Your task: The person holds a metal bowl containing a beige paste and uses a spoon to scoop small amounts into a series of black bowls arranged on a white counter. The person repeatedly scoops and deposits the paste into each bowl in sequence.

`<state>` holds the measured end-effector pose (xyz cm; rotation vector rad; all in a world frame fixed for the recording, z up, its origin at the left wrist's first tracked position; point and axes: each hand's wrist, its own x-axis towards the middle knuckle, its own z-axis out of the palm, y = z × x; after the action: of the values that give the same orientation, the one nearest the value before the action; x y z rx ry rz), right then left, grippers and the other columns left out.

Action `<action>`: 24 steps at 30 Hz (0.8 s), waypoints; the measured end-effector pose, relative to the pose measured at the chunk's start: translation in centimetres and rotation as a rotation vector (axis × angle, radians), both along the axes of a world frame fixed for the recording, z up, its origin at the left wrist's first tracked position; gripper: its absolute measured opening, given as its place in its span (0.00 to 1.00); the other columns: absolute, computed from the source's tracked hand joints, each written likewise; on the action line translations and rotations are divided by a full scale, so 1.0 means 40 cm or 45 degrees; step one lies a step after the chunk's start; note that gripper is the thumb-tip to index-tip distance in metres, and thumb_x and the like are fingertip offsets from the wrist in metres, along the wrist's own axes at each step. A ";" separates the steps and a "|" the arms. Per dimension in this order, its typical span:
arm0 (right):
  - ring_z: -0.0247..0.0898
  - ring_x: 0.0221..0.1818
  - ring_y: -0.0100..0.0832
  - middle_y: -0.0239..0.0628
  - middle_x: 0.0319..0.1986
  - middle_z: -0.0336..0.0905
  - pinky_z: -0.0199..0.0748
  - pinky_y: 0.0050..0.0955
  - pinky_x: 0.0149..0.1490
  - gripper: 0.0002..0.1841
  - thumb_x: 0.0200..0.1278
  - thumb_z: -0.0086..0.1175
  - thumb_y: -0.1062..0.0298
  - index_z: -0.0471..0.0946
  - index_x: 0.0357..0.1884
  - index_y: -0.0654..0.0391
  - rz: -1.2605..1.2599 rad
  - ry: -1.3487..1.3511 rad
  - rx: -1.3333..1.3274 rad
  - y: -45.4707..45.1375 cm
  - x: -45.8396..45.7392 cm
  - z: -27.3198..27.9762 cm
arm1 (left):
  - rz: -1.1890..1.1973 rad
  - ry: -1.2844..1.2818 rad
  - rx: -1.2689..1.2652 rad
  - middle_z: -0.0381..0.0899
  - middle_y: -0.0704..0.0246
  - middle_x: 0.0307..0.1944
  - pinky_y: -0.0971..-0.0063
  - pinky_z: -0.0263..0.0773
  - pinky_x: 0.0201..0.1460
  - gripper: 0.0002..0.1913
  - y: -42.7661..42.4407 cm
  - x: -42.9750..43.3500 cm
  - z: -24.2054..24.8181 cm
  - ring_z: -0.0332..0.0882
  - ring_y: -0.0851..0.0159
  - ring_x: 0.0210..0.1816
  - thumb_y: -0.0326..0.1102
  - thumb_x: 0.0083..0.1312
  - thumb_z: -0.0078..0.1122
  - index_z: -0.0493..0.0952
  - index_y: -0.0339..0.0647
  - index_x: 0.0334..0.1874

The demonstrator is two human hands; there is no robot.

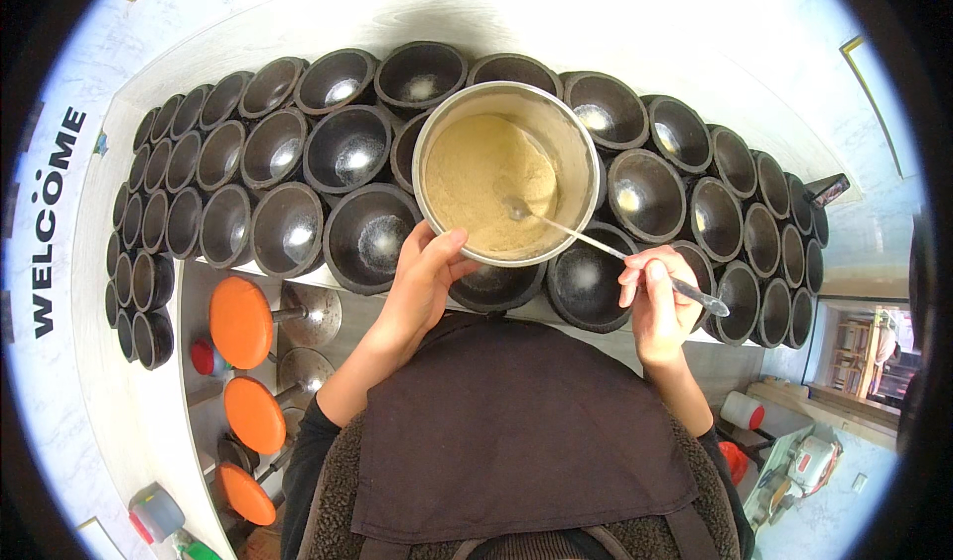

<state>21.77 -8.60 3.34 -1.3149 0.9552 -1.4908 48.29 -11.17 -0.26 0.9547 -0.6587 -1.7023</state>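
Observation:
My left hand (432, 273) grips the near left rim of a round metal pot (577, 124), thumb over the edge. Pale yellow-tan powder (476, 173) fills part of the pot and slopes up its left side. Between the thumb and fingers of my right hand (659, 299) is the handle of a long metal spoon (588, 241). The spoon's bowl rests in the powder, near a hollow in it. Beneath the pot, rows of black stone bowls (372, 240) cover the counter, several of them partly hidden by it. The bowls beside the pot show shiny insides without powder.
Orange round stools (242, 322) stand below the counter's left edge. Stacked black bowls (153, 340) sit at the far left. A phone (830, 190) leans at the right end. Lower right are a white container (742, 411) and a small appliance (813, 463).

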 end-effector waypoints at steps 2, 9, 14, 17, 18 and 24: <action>0.68 0.22 0.24 0.43 0.30 0.75 0.67 0.20 0.29 0.12 0.71 0.40 0.77 0.77 0.39 0.69 0.019 0.007 0.013 0.008 0.004 -0.004 | -0.013 0.009 -0.014 0.73 0.57 0.57 0.69 0.72 0.57 0.29 0.001 0.001 0.000 0.76 0.63 0.55 0.43 0.66 0.58 0.63 0.29 0.62; 0.67 0.21 0.24 0.44 0.30 0.75 0.67 0.20 0.28 0.11 0.71 0.40 0.77 0.76 0.39 0.69 0.020 0.006 -0.026 0.020 0.019 -0.013 | 0.002 0.010 -0.002 0.74 0.57 0.56 0.69 0.73 0.56 0.29 0.005 0.003 0.002 0.77 0.63 0.54 0.42 0.66 0.58 0.63 0.29 0.62; 0.67 0.21 0.24 0.43 0.29 0.75 0.66 0.19 0.27 0.12 0.73 0.41 0.74 0.76 0.40 0.69 -0.005 -0.095 0.015 0.020 0.019 -0.007 | 0.019 0.027 -0.010 0.73 0.58 0.56 0.69 0.73 0.56 0.29 0.009 0.006 -0.002 0.77 0.64 0.54 0.42 0.66 0.58 0.63 0.29 0.62; 0.66 0.19 0.24 0.41 0.26 0.75 0.64 0.19 0.26 0.13 0.74 0.42 0.70 0.76 0.39 0.68 -0.058 -0.190 0.069 0.010 0.022 -0.003 | 0.030 0.026 0.003 0.73 0.58 0.56 0.69 0.73 0.56 0.29 0.010 0.012 -0.009 0.77 0.63 0.54 0.42 0.66 0.58 0.63 0.29 0.62; 0.66 0.19 0.24 0.41 0.25 0.75 0.64 0.19 0.26 0.13 0.74 0.43 0.70 0.76 0.39 0.68 -0.075 -0.229 0.098 0.007 0.022 0.000 | 0.033 0.026 0.013 0.73 0.58 0.56 0.70 0.73 0.56 0.29 0.009 0.014 -0.012 0.77 0.63 0.54 0.42 0.66 0.58 0.63 0.29 0.62; 0.63 0.15 0.22 0.37 0.23 0.75 0.58 0.18 0.18 0.13 0.73 0.46 0.66 0.77 0.37 0.66 -0.194 -0.444 0.148 -0.052 0.042 0.033 | 0.042 0.051 0.016 0.73 0.57 0.57 0.64 0.69 0.60 0.29 0.011 0.047 -0.020 0.76 0.61 0.56 0.43 0.66 0.57 0.62 0.30 0.63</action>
<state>23.44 -10.66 4.67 -0.8768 0.9112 -1.6861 50.19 -10.72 -1.05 0.9328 -0.6036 -1.6942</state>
